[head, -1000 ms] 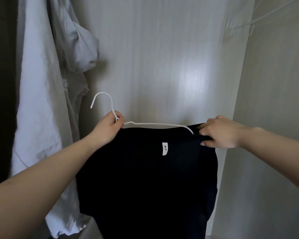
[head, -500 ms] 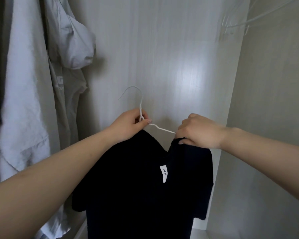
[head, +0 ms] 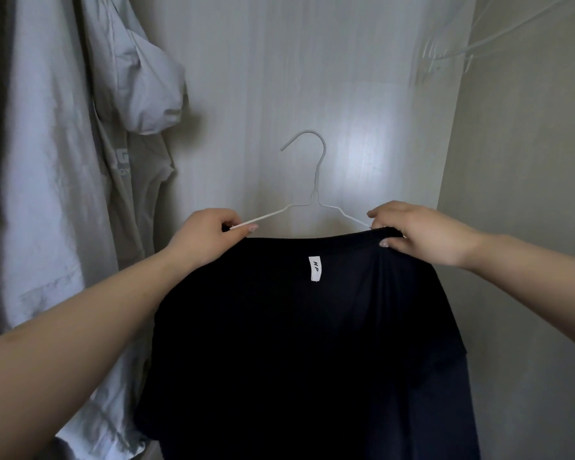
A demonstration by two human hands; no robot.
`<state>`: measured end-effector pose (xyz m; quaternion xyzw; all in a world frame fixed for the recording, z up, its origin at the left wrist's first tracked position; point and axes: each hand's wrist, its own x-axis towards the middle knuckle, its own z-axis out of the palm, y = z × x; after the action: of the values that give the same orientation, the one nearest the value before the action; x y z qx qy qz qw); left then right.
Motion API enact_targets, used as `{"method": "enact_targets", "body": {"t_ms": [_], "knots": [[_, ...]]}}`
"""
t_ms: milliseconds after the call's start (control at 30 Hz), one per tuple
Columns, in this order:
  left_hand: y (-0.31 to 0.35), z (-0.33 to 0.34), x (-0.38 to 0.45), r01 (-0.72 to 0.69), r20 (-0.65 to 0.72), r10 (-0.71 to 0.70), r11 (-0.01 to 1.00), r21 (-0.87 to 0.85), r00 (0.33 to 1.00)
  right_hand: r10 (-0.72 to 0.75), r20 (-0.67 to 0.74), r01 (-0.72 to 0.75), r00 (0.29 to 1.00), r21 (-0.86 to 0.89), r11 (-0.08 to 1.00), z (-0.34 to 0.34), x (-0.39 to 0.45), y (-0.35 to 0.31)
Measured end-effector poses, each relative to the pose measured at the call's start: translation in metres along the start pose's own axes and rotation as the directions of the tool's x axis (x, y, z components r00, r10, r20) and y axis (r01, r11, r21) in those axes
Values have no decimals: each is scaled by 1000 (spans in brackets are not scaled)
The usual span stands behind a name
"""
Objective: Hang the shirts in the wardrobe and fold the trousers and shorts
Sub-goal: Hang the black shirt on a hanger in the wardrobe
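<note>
Hanging between the two hands, the black shirt (head: 306,343) droops from a white wire hanger (head: 316,194) whose hook stands upright above and midway between them, catching on nothing. The left hand (head: 206,237) pinches the hanger's left arm together with the shirt's shoulder edge; the right hand (head: 419,234) grips the collar edge and fabric at the hanger's right arm. A white neck label (head: 314,268) sits just below the collar, midway between the hands. The hanger's arms look only partly seated: bare wire shows between the hands above the neckline, so the shoulders probably need settling before the hook goes up. The likely failure is the shirt sliding off one arm of the thin wire if either hand lets go early, or the neckline stretching if pulled too wide. To the left of the left hand hang pale grey garments (head: 57,161), near enough to snag the sleeve. Above and to the right of the right hand, spare white hangers (head: 445,54) blur against the wardrobe's wall (head: 512,227).
</note>
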<state>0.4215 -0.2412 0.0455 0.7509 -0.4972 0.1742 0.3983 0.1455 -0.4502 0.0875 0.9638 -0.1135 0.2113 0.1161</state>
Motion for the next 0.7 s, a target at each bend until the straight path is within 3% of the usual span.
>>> {"method": "enact_targets", "body": {"t_ms": [133, 233, 333, 467, 567, 700], "knots": [[6, -3, 7, -38, 55, 46, 988, -148, 997, 102, -1, -101, 995, 76, 992, -1, -3, -7], [14, -10, 8, -24, 209, 95, 948, -318, 973, 102, 25, -102, 994, 7, 995, -2, -4, -4], [12, -24, 8, 50, 454, 174, 897, -439, 874, 162, 1, -161, 987, -41, 986, -6, -8, 2], [11, -36, 9, 52, 641, 223, 923, -381, 734, 186, -21, -187, 982, -81, 979, -11, -10, 5], [10, -36, 8, 28, 629, 228, 929, -370, 743, 180, -29, -181, 983, -86, 980, -15, -8, 4], [8, -36, 4, 0, 502, 205, 926, -377, 840, 167, -38, -170, 985, -86, 982, -18, -10, 4]]}}
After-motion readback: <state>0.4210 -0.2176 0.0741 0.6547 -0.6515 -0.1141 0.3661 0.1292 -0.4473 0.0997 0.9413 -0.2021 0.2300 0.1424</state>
